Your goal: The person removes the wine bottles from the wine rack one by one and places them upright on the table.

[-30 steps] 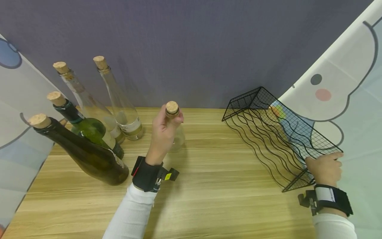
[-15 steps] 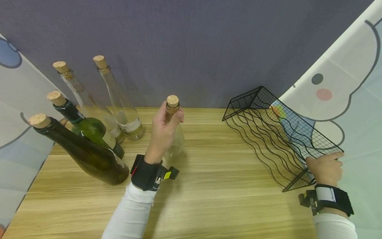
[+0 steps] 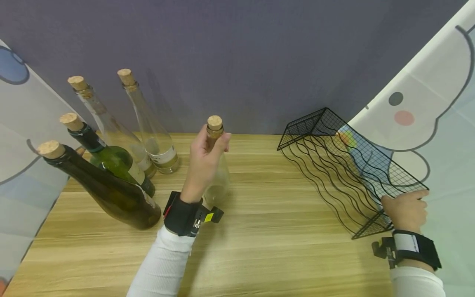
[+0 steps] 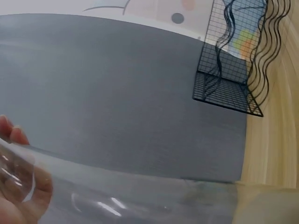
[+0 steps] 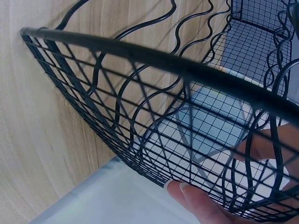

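Note:
My left hand (image 3: 203,163) grips the neck of a clear glass bottle (image 3: 218,187), just under its cork (image 3: 215,122). In the left wrist view the bottle's clear side (image 4: 140,196) stretches across the bottom, with curled fingers (image 4: 39,189) around it. I cannot tell whether its base touches the table. At the right, my right hand (image 3: 405,212) holds the near end of a black wire wine rack (image 3: 313,123). The right wrist view shows its fingers (image 5: 198,203) on both sides of the rack's mesh (image 5: 154,105). Nothing lies in the rack's wavy wires.
Several corked bottles stand at the left: a dark brown bottle (image 3: 111,194), a green bottle (image 3: 115,159) and clear ones, including a labelled clear bottle (image 3: 163,154). A grey panel (image 3: 237,66) rises behind the wooden table (image 3: 278,255). A patterned cloth (image 3: 445,165) borders the right.
The clear bottle's cork has risen slightly in the head view, and the bottle's lower part has come nearer and shows more. My right hand and the rack have stayed in place.

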`<state>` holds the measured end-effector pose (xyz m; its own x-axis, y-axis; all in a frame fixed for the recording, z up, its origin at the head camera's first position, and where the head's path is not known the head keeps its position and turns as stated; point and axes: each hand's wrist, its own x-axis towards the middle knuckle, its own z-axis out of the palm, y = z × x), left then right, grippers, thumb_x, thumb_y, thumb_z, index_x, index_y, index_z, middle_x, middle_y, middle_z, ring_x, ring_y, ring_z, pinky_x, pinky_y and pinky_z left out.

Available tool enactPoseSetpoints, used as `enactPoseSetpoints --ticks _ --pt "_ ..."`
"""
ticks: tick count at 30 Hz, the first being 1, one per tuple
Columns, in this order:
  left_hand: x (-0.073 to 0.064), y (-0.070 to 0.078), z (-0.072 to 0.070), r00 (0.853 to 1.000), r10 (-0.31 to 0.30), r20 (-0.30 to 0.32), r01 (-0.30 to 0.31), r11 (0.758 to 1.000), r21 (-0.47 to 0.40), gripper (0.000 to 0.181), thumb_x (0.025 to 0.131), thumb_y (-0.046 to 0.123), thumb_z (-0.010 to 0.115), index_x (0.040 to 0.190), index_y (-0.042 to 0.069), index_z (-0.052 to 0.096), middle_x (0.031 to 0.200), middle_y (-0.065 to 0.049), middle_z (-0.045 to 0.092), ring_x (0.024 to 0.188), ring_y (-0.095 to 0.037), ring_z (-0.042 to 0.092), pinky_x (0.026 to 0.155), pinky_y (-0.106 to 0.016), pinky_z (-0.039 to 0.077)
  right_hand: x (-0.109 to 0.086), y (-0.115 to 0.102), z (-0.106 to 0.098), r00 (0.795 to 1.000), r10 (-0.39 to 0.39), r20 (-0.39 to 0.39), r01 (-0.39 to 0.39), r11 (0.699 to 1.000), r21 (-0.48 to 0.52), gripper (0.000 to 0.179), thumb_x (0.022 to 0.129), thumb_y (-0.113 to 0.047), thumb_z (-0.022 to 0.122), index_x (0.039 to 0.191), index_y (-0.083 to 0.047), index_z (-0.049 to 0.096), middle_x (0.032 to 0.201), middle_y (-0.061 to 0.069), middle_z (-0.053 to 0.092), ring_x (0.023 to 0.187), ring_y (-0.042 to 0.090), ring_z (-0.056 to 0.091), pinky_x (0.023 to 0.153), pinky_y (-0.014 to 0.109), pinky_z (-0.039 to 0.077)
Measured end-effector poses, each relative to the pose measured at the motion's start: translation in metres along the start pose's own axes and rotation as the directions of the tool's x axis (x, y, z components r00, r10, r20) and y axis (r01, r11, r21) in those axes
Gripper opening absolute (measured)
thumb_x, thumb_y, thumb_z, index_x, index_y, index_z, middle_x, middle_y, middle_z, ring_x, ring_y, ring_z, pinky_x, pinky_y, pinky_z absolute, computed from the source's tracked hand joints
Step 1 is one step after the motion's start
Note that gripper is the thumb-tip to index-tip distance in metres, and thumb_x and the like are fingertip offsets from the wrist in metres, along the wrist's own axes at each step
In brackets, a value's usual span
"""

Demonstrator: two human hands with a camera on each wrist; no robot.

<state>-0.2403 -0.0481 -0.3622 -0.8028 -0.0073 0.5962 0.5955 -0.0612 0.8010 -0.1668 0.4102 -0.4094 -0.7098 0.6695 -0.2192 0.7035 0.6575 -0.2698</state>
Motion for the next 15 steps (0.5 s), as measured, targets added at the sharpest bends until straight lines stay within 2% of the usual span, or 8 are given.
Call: enactPoseSetpoints --ticks 5,7,9,12,15 --pt "0.001 -0.006 0.001 0.999 0.013 -0.029 -0.009 0.991 0.131 0.018 0.091 0.006 0.063 0.09 -0.008 0.052 0.073 -0.005 0.053 0.058 -0.014 0.047 0.052 -0.021 0.039 0.0 0.0 0.0 1.0 -0.006 0.002 0.007 1.0 -0.008 0.093 0.093 -0.028 0.038 0.135 0.022 -0.029 0.132 0.063 0.011 0.111 0.073 0.029 0.09 0.073 0.037" --pt "0.0 -0.01 0.001 0.998 0.051 -0.045 -0.041 0.98 0.196 0.018 0.09 0.005 0.064 0.09 -0.009 0.053 0.069 -0.011 0.055 0.055 -0.018 0.047 0.051 -0.024 0.039 0.0 0.0 0.0 1.0 -0.009 0.0 0.009 1.0 -0.01 0.093 0.093 -0.027 0.038 0.135 0.022 -0.028 0.132 0.063 0.012 0.111 0.073 0.029 0.089 0.073 0.038" --pt "-0.002 -0.014 0.003 0.993 0.088 -0.075 -0.064 0.959 0.276 0.017 0.088 0.004 0.065 0.089 -0.008 0.053 0.066 -0.016 0.058 0.053 -0.02 0.049 0.05 -0.028 0.042 0.0 0.0 0.0 1.0 -0.01 0.002 0.01 1.0 -0.009 0.093 0.093 -0.028 0.038 0.134 0.022 -0.028 0.132 0.063 0.012 0.111 0.073 0.03 0.089 0.073 0.038" --pt "-0.005 -0.022 0.007 0.98 0.148 -0.133 -0.083 0.912 0.402 0.018 0.084 0.004 0.067 0.086 -0.007 0.054 0.063 -0.019 0.062 0.052 -0.024 0.055 0.049 -0.036 0.047 0.0 0.0 0.0 1.0 -0.007 0.006 0.007 1.0 -0.006 0.094 0.093 -0.028 0.039 0.135 0.022 -0.029 0.133 0.062 0.011 0.111 0.073 0.029 0.089 0.073 0.038" --pt "-0.005 -0.027 0.012 0.969 0.192 -0.153 -0.103 0.883 0.458 0.02 0.083 0.007 0.068 0.085 -0.006 0.053 0.063 -0.019 0.065 0.052 -0.025 0.059 0.048 -0.041 0.051 0.001 0.001 -0.002 1.0 -0.004 0.008 0.004 1.0 -0.003 0.094 0.093 -0.028 0.039 0.135 0.021 -0.03 0.133 0.062 0.011 0.111 0.072 0.029 0.089 0.073 0.038"
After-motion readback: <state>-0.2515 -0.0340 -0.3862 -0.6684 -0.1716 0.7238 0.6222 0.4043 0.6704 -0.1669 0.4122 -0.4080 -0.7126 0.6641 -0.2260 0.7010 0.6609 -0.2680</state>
